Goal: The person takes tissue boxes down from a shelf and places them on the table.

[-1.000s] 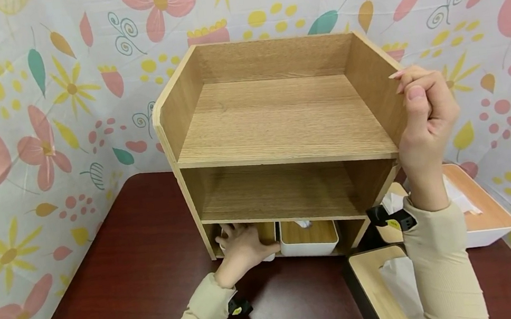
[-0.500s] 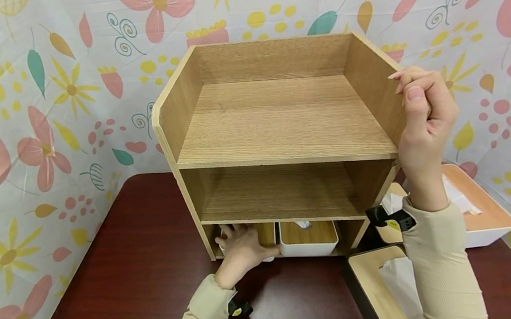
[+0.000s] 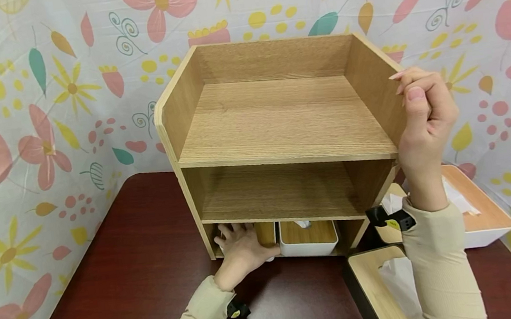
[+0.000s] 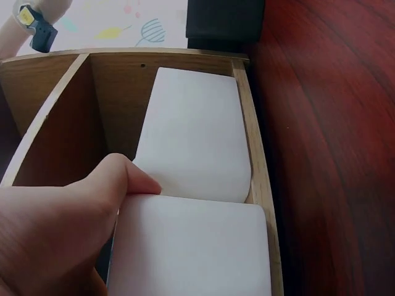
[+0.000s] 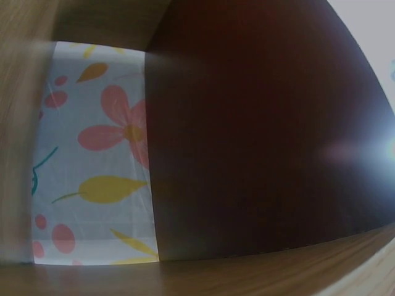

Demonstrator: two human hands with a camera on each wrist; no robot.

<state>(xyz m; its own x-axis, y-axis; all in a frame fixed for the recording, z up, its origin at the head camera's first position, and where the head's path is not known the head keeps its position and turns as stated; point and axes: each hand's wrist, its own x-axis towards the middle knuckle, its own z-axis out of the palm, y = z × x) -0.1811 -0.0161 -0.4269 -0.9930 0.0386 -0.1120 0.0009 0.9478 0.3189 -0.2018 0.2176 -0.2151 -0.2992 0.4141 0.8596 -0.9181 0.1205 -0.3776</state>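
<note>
A wooden shelf unit [image 3: 278, 114] stands on the dark red table. My left hand [image 3: 242, 249] reaches into its bottom compartment, fingers spread over a white tissue box [image 4: 194, 243] with a wood-look top. In the left wrist view the thumb lies at this box's edge, beside the neighbouring white tissue box [image 3: 309, 246]. The fingers are out of sight there. At the top edge of the right side panel, my right hand [image 3: 426, 106] grips the shelf unit with curled fingers, fingertips over the edge. The right wrist view shows wooden boards and patterned cloth, without the hand.
To the right stand a dark-sided tissue box [image 3: 375, 278] with a wood-look lid, another wood-topped box [image 3: 386, 231] behind it and a larger white-sided one [image 3: 489, 234]. A floral cloth [image 3: 56, 99] hangs behind the table [image 3: 123, 287].
Both hands stay in place. The view shifts very slightly; the left hand and sleeve move only a few pixels, and the boxes stand as before.
</note>
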